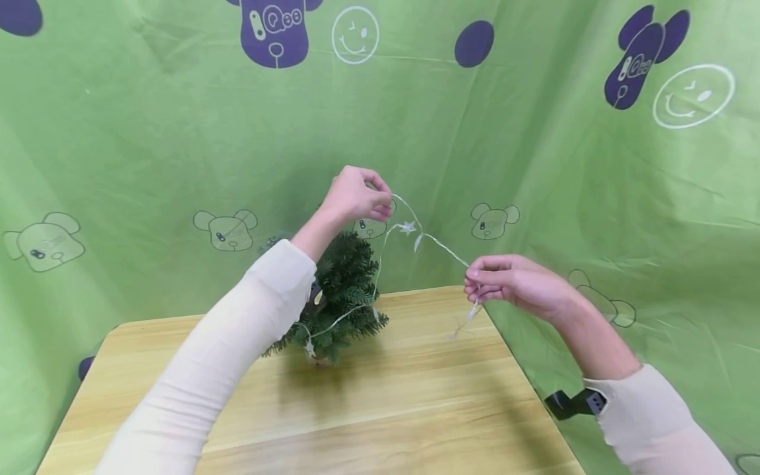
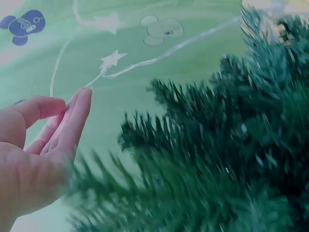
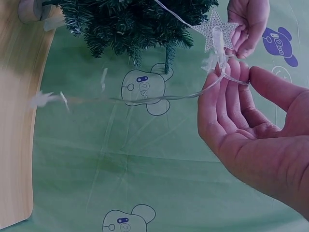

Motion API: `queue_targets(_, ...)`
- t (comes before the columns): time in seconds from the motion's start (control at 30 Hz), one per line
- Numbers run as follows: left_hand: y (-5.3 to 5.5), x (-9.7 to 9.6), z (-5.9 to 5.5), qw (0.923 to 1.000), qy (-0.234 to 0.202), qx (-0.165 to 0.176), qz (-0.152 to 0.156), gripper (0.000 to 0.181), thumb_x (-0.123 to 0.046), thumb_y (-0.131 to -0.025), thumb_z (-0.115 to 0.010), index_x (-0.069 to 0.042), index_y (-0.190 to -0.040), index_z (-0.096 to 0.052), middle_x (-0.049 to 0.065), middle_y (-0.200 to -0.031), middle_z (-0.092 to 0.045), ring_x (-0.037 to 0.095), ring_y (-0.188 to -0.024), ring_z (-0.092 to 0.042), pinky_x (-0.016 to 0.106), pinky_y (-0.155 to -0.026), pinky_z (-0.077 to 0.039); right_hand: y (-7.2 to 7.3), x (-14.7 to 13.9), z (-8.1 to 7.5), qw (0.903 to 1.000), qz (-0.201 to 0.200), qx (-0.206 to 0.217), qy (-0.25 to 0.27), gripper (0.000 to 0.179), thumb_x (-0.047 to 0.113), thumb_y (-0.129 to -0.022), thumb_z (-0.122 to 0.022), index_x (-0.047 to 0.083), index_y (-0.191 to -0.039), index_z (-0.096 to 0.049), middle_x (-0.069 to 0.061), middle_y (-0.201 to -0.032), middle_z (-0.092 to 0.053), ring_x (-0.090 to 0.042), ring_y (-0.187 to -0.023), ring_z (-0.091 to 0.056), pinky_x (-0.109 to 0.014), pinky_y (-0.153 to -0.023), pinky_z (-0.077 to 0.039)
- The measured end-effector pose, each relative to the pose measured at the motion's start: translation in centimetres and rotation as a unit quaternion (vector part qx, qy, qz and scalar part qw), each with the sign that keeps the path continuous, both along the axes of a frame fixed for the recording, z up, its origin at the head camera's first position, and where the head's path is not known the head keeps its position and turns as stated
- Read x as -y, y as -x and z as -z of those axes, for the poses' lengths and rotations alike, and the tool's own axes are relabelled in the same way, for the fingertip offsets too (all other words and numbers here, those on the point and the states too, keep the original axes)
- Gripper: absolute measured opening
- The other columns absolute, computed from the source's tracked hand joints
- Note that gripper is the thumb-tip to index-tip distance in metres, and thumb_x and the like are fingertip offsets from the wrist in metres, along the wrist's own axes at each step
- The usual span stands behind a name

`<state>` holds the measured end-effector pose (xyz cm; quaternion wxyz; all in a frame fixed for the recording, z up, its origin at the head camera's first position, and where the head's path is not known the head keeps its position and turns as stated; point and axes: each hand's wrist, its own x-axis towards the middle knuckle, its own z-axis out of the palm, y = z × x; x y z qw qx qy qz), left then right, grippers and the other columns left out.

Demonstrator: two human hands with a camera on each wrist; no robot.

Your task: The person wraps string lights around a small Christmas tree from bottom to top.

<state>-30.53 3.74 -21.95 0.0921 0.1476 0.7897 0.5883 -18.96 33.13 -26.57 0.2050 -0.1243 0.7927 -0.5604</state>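
A string of star lights (image 1: pixel 442 245) runs through the air between both hands, with small clear stars along its pale wire. My left hand (image 1: pixel 358 194) pinches the wire above the tree top, thumb against fingertips. Lower and to the right, my right hand (image 1: pixel 522 280) pinches another stretch of it, and a loose end dangles below. In the right wrist view a clear star (image 3: pixel 217 32) sits close to the right fingertips. The small green Christmas tree (image 1: pixel 347 284) stands on the table, partly hidden by the left forearm. Part of the string drapes across its lower branches.
The wooden table (image 1: pixel 404 409) carries the tree near its far edge. Green cloth (image 1: pixel 415 132) with printed bears and smiley faces hangs behind and on both sides. A black strap piece (image 1: pixel 572 404) sticks out at the right cuff.
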Motion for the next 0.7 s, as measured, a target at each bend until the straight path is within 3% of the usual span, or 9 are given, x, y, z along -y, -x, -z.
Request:
queue_targets(0.1, -0.1, -0.6, 0.0, 1.0000, 0.007, -0.003, -0.005, 0.011, 0.000, -0.092, -0.067, -0.002, -0.103, -0.068, 0.017, -0.094, -0.076, 0.023, -0.081, -0.077, 0.031, -0.082, -0.063, 0.0, -0.1, 0.2, 1.0000, 0.002, 0.001, -0.001, 0.020, 0.017, -0.102, -0.058, 0.000, -0.109, -0.064, -0.009, -0.103, -0.070, -0.020, -0.095, -0.069, -0.036, -0.095, -0.058)
queue_targets(0.3, 0.3, -1.3, 0.7, 0.9972, 0.072, 0.003, -0.022, 0.010, -0.002, -0.092, -0.067, -0.006, -0.101, -0.069, 0.011, -0.098, -0.077, 0.024, -0.090, -0.077, 0.030, -0.089, -0.061, 0.0, -0.1, 0.6, 1.0000, -0.004, 0.001, -0.009, 0.020, 0.016, -0.102, -0.057, -0.001, -0.110, -0.063, -0.010, -0.103, -0.069, -0.020, -0.096, -0.069, -0.033, -0.095, -0.058)
queue_targets(0.4, 0.6, -1.1, 1.3, 0.9966, 0.078, 0.006, -0.024, 0.010, 0.001, -0.091, -0.066, -0.003, -0.100, -0.069, 0.014, -0.098, -0.076, 0.028, -0.093, -0.077, 0.030, -0.082, -0.063, 0.0, 0.1, 0.7, 0.9999, -0.005, 0.008, -0.006, 0.020, 0.017, -0.102, -0.058, -0.001, -0.110, -0.063, -0.010, -0.104, -0.069, -0.020, -0.096, -0.069, -0.033, -0.094, -0.058)
queue_targets(0.7, 1.8, 0.6, 1.8, 0.9900, 0.127, -0.035, -0.051, 0.016, 0.006, -0.089, -0.063, 0.001, -0.102, -0.071, 0.017, -0.096, -0.075, 0.030, -0.093, -0.076, 0.025, -0.070, -0.062, 0.0, 0.7, 0.6, 0.9998, -0.013, 0.017, 0.006, 0.018, 0.016, -0.102, -0.058, 0.001, -0.110, -0.064, -0.008, -0.104, -0.070, -0.021, -0.095, -0.069, -0.035, -0.094, -0.058)
